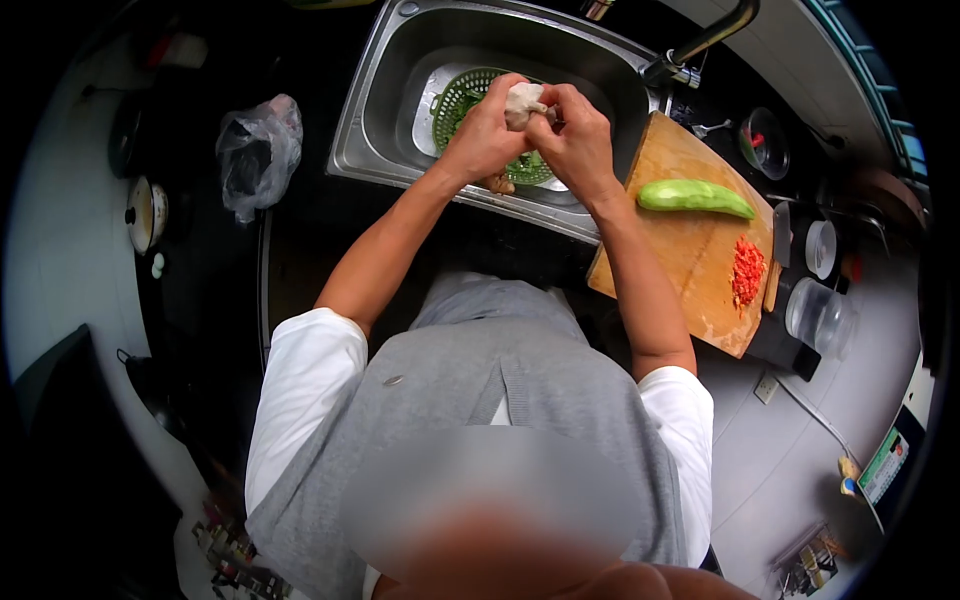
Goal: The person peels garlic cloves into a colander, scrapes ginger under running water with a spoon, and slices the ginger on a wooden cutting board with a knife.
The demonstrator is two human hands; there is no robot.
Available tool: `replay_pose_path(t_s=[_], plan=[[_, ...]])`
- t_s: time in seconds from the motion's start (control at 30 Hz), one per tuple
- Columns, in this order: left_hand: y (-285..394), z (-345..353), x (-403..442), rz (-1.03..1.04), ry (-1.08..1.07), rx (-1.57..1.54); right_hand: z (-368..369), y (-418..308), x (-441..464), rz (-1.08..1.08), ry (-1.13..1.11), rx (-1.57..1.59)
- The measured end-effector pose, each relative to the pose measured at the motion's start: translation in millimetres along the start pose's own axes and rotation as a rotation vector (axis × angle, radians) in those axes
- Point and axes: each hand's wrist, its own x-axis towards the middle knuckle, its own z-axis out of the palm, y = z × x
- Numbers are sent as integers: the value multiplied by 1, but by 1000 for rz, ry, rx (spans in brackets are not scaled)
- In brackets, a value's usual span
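Observation:
Over the sink [350, 120], a whitish garlic bulb [522, 104] is held between both hands. My left hand [482, 132] has its fingers closed on the bulb's left side. On the other side, the fingers of my right hand [577, 140] are bent against the bulb and its stem end. Below them in the basin is a green colander [445, 112] with green leaves in it, partly hidden by the hands. A knobbly brown piece that looks like ginger [498, 185] shows beside my left wrist, near the sink's front edge.
To the right, a wooden cutting board [680, 255] bears a pale green gourd [695, 198] and chopped red pepper [747, 270]. A knife [782, 235] lies at its right edge, near clear containers [815, 310]. The faucet [715, 40] reaches in from behind. A plastic bag [258, 155] lies left.

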Motion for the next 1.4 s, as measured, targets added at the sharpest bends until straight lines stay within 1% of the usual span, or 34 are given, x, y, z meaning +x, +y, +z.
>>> replay_pose_path(t_s=[0.03,0.07,0.13,0.2,0.23,0.27,0.33,0.37,0.43,0.47,0.53,0.57,0.6,0.67,0.7,0.73,0.8,0.83,0.87,0.93,0.97,1.0,1.07,1.1,1.13,1.2,1.23,1.3,1.33,1.4], plan=[[2,0,-1,-58,-28,-30,0,1,0,21,-19,-51],[5,0,-1,-62,-20,-23,-1,3,1,39,-36,-103],[9,0,-1,-101,-36,-6,-4,3,3,45,-70,-110],[4,4,2,-99,-12,27,-9,1,5,-202,-42,-202],[-6,8,5,-59,25,0,-7,2,6,-131,-13,-143],[-6,10,6,-20,63,-27,-7,3,7,-131,-19,-140],[-2,16,6,-49,89,3,-7,6,10,-56,-17,-132],[3,17,5,-73,109,33,-7,7,11,-57,-20,-132],[6,20,5,-84,117,21,-4,13,13,200,20,-86],[8,21,4,-92,121,10,-5,21,14,199,18,-86],[15,23,0,-70,109,16,-11,42,15,423,133,437],[17,24,-1,-51,97,20,-17,41,13,426,67,550],[14,24,1,-56,97,20,-20,41,11,431,65,552],[4,24,7,-69,102,-263,-28,37,10,247,-141,534],[1,23,8,-47,90,-149,-34,24,12,178,-173,411],[-2,23,10,-50,84,-152,-34,26,15,184,-170,409],[0,22,12,-44,44,-93,-34,30,18,78,-187,303],[3,19,12,-53,32,-52,-34,28,18,147,-222,417],[8,16,13,-51,31,-52,-33,31,19,146,-220,415],[15,10,16,-104,-61,14,-31,41,21,210,-251,516],[12,6,20,-77,-106,-16,-31,40,25,160,-266,460],[11,3,21,-65,-103,-16,-35,39,29,150,-264,454],[15,-2,17,-115,-198,-115,-47,29,35,23,-415,267],[19,-5,16,-143,-236,-128,-50,22,38,-212,-393,92],[20,-5,16,-135,-232,-128,-48,21,37,-196,-399,104],[20,-4,14,-151,-265,-229,-46,20,36,-253,-338,43],[21,-2,15,-127,-251,-257,-42,20,36,-256,-340,41],[19,-4,15,-168,-236,-251,-33,20,32,-203,-155,15],[18,-6,17,-207,-226,-239,-28,21,30,-204,-159,14],[9,-10,17,-195,-231,-231,-18,23,24,-152,-68,27]])
